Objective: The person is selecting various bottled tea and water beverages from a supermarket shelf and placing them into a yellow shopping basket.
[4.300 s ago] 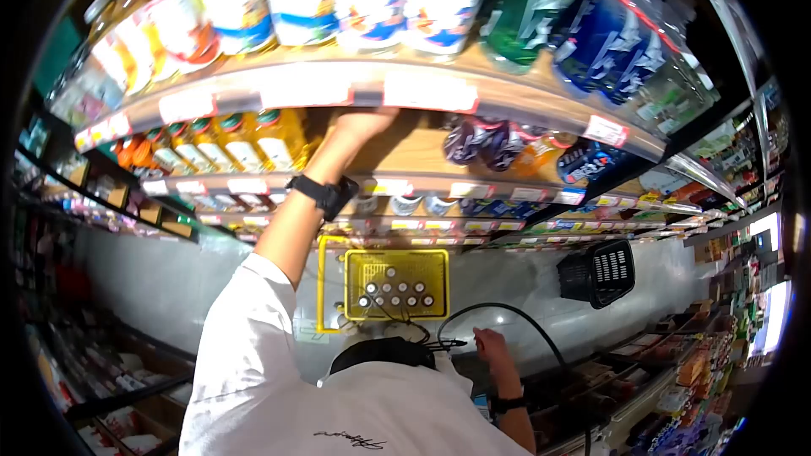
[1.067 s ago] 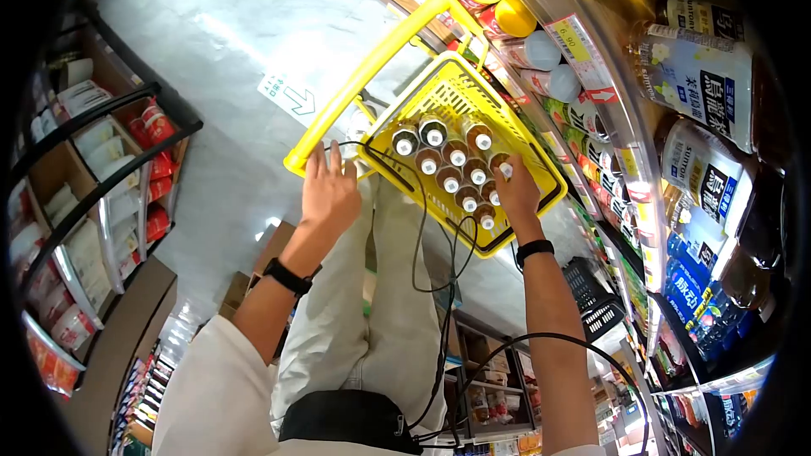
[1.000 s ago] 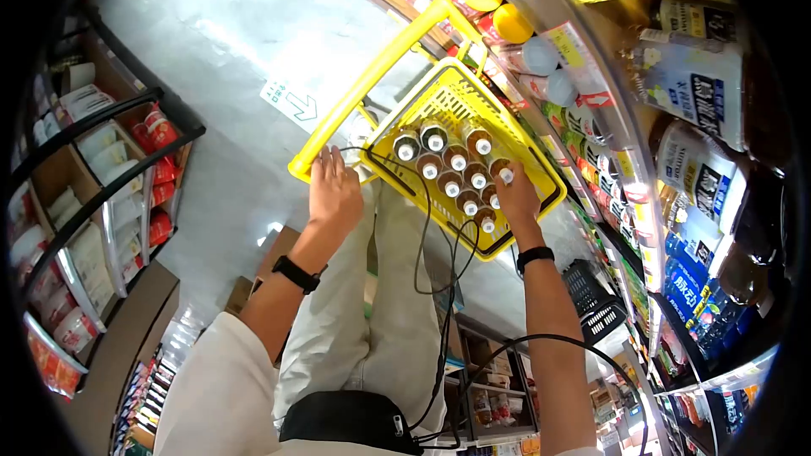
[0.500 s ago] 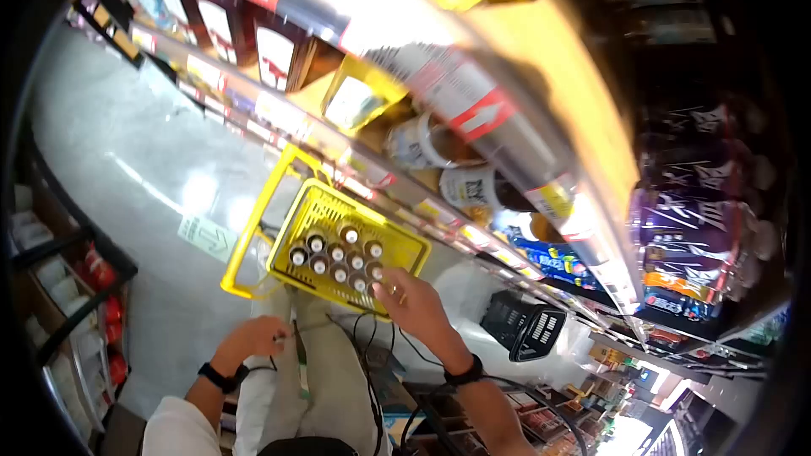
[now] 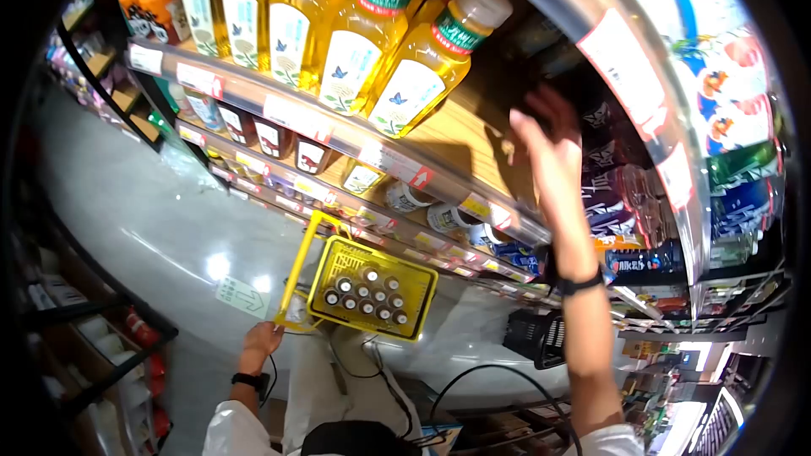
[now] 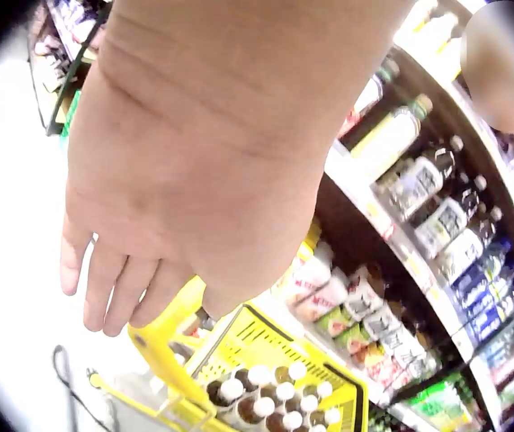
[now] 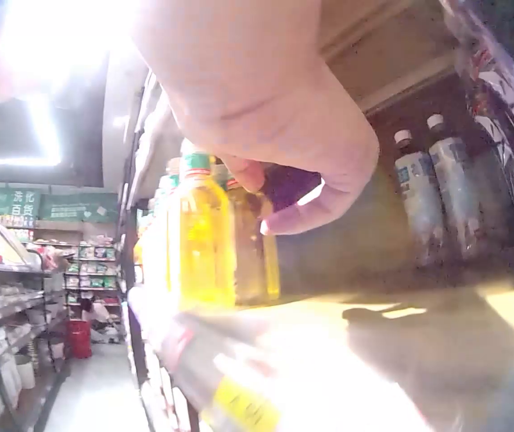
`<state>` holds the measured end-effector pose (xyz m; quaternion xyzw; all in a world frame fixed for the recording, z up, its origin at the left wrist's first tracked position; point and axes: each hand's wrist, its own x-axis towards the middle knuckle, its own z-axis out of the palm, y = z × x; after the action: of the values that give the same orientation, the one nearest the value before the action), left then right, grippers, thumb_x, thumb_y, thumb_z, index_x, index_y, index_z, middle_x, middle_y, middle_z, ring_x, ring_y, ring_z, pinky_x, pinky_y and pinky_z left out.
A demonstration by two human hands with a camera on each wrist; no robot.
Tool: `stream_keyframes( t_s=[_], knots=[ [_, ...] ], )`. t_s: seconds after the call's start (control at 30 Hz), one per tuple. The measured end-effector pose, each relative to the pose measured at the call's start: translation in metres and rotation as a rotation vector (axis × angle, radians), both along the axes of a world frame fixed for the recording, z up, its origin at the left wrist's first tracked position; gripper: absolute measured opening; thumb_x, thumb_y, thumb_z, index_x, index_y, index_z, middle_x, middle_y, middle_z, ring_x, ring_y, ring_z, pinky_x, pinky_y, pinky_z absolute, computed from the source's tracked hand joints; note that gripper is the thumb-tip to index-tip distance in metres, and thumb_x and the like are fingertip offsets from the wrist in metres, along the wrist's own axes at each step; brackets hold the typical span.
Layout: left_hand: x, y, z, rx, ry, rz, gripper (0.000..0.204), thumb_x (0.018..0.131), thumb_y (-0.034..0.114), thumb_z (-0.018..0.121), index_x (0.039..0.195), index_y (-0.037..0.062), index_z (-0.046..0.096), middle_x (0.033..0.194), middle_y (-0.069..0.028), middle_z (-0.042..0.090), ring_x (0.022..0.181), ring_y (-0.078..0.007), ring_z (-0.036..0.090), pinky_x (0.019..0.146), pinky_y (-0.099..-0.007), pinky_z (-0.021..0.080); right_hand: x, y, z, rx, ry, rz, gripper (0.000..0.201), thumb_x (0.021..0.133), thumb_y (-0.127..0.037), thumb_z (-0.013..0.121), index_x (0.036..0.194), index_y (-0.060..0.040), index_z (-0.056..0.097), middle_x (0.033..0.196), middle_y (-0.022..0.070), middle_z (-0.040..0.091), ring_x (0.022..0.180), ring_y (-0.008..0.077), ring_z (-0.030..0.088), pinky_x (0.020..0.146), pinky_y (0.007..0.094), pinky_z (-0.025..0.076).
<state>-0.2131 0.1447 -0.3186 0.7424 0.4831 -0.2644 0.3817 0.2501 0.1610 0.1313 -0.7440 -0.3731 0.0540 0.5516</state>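
Observation:
My right hand [image 5: 553, 160] reaches over a wooden shelf, to the right of a row of yellow drink bottles [image 5: 338, 59] with green caps. The right wrist view shows this hand [image 7: 266, 117] with bent, parted fingers beside a yellow bottle [image 7: 205, 243]; no hold on it is visible. Down by the yellow basket's handle [image 5: 296, 279] is my left hand [image 5: 262, 346]. In the left wrist view that hand [image 6: 185, 171] has straight fingers at the handle [image 6: 162, 360], partly hiding it. Several white-capped dark bottles [image 5: 367, 291] stand in the basket [image 5: 429, 308].
The shelf edge [image 5: 397, 160] runs below the yellow bottles. Purple-labelled bottles [image 5: 608, 203] lie right of my right forearm. A black basket [image 5: 536, 338] sits on the grey floor [image 5: 169, 211]. Racks [image 5: 93, 346] line the left side, and a cable [image 5: 507, 371] arcs near my body.
My right hand has left the basket and risen to the shelf. My left hand, below the handle half a second ago, is now at it. The head view has shifted toward the yellow bottles.

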Motion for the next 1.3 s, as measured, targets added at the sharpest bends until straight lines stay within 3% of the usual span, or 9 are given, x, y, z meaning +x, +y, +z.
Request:
stream_keyframes(
  t_s=[0.07, 0.17, 0.43, 0.67, 0.87, 0.93, 1.13, 1.2, 1.3],
  knots=[
    [-0.014, 0.018, 0.026, 0.001, -0.057, 0.034, 0.050, 0.099, 0.046, 0.054, 0.111, 0.0023, 0.074, 0.115, -0.0213, 0.073, 0.109, -0.0395, 0.069, 0.095, -0.0480, 0.054, 0.072, 0.050, 0.016, -0.316, -0.018, -0.087, 0.049, 0.096, -0.024, 0.073, 0.138, -0.0051, 0.058, 0.115, 0.0126, 0.068, 0.090, 0.0178, 0.069, 0.069, 0.0289, 0.059],
    [-0.034, 0.014, 0.050, -0.040, -0.167, 0.098, 0.050, 0.099, 0.047, 0.055, 0.117, 0.0033, 0.071, 0.116, -0.0203, 0.073, 0.108, -0.0383, 0.070, 0.094, -0.0469, 0.054, 0.164, 0.062, -0.004, -0.507, -0.879, -0.121, 0.041, 0.101, -0.029, 0.065, 0.135, -0.0055, 0.060, 0.119, 0.0108, 0.067, 0.093, 0.0213, 0.070, 0.080, 0.0351, 0.059],
    [-0.091, -0.004, 0.125, -0.049, -0.280, 0.322, 0.047, 0.099, 0.039, 0.062, 0.128, 0.0029, 0.066, 0.113, -0.0210, 0.074, 0.104, -0.0362, 0.072, 0.090, -0.0437, 0.055, 0.198, 0.057, -0.001, -0.615, -0.982, -0.338, 0.036, 0.103, -0.030, 0.060, 0.129, -0.0056, 0.063, 0.118, 0.0133, 0.068, 0.099, 0.0260, 0.069, 0.087, 0.0396, 0.056],
    [-0.125, -0.008, 0.120, 0.018, -0.239, 0.271, 0.043, 0.098, 0.035, 0.064, 0.125, 0.0016, 0.066, 0.109, -0.0204, 0.075, 0.101, -0.0353, 0.073, 0.088, -0.0432, 0.056, 0.171, 0.052, -0.010, -0.549, -1.068, -0.275, 0.034, 0.105, -0.032, 0.056, 0.125, -0.0058, 0.066, 0.118, 0.0154, 0.069, 0.103, 0.0302, 0.068, 0.093, 0.0436, 0.053],
    [-0.066, 0.030, 0.139, -0.240, -0.450, 0.340, 0.017, 0.095, 0.000, 0.056, 0.110, -0.0012, 0.065, 0.105, -0.0185, 0.073, 0.089, -0.0254, 0.074, 0.074, -0.0360, 0.058, 0.082, 0.041, -0.013, -0.175, -1.261, -0.114, 0.030, 0.102, -0.027, 0.059, 0.121, -0.0045, 0.067, 0.114, 0.0185, 0.071, 0.105, 0.0376, 0.068, 0.094, 0.0468, 0.052],
    [-0.040, 0.041, 0.133, 0.217, -0.868, -0.063, 0.026, 0.091, -0.008, 0.050, 0.110, -0.0002, 0.065, 0.111, -0.0168, 0.073, 0.086, -0.0219, 0.073, 0.066, -0.0330, 0.057, 0.052, 0.019, -0.007, -0.062, -0.902, -0.018, 0.026, 0.095, -0.009, 0.069, 0.120, -0.0029, 0.067, 0.108, 0.0179, 0.073, 0.097, 0.0345, 0.071, 0.084, 0.0445, 0.055],
    [0.072, 0.052, 0.236, -0.318, -0.997, 0.203, 0.026, 0.092, -0.010, 0.047, 0.108, 0.0016, 0.064, 0.124, -0.0114, 0.072, 0.087, -0.0150, 0.069, 0.072, -0.0281, 0.060, -0.040, -0.054, 0.039, 0.051, -0.668, 0.038, 0.032, 0.085, -0.007, 0.083, 0.115, -0.0054, 0.071, 0.109, 0.0128, 0.066, 0.090, 0.0224, 0.070, 0.067, 0.0292, 0.059],
    [0.105, 0.043, 0.262, -0.489, -1.078, 0.306, 0.017, 0.104, 0.002, 0.049, 0.116, 0.0053, 0.060, 0.125, -0.0100, 0.072, 0.077, -0.0166, 0.071, 0.063, -0.0302, 0.056, -0.055, -0.088, 0.048, 0.091, -0.842, 0.063, 0.038, 0.080, -0.002, 0.085, 0.115, -0.0052, 0.071, 0.107, 0.0127, 0.068, 0.097, 0.0255, 0.069, 0.078, 0.0328, 0.058],
    [0.159, 0.038, 0.288, -0.833, -1.283, 0.349, 0.023, 0.109, 0.023, 0.051, 0.125, 0.0062, 0.055, 0.133, -0.0122, 0.066, 0.094, -0.0246, 0.074, 0.077, -0.0344, 0.061, -0.081, -0.137, 0.063, 0.057, -0.506, 0.148, 0.038, 0.079, 0.002, 0.084, 0.114, -0.0016, 0.070, 0.109, 0.0104, 0.066, 0.101, 0.0215, 0.067, 0.082, 0.0311, 0.057]
  ],
)
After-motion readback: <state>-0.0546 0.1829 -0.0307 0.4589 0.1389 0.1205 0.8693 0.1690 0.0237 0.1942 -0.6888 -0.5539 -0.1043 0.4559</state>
